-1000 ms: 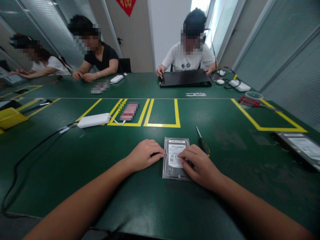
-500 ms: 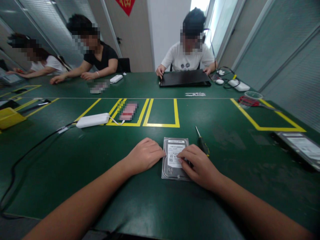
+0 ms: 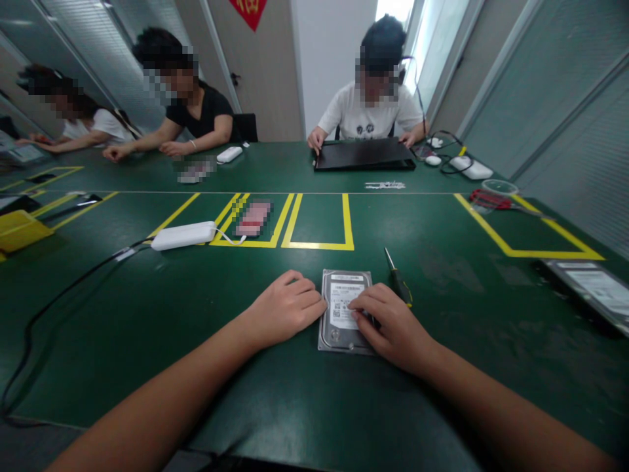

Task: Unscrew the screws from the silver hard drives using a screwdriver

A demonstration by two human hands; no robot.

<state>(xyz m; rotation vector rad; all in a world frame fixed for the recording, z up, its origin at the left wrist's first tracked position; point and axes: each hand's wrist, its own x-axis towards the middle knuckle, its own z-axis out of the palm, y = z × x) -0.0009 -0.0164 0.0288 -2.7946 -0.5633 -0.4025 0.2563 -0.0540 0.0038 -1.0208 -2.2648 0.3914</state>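
Observation:
A silver hard drive with a white label lies flat on the green table in front of me. My left hand rests on the table at its left side, fingers bent and together, the fingertips against the drive's edge. Over the right part of the label is my right hand, its thumb and fingers drawn into a pinch. Whatever lies between those fingertips, if anything, is too small to make out. A screwdriver with a dark and yellow handle lies just beyond my right hand, its shaft pointing away.
Another drive lies at the right. Yellow tape marks rectangles on the table. A white power strip, a blurred phone and a yellow bin stand left. Across the table, one person handles a black panel; two others sit left.
The fingers of my left hand have shifted slightly, with the knuckles spread a little more. My right hand and the hard drive stay in place.

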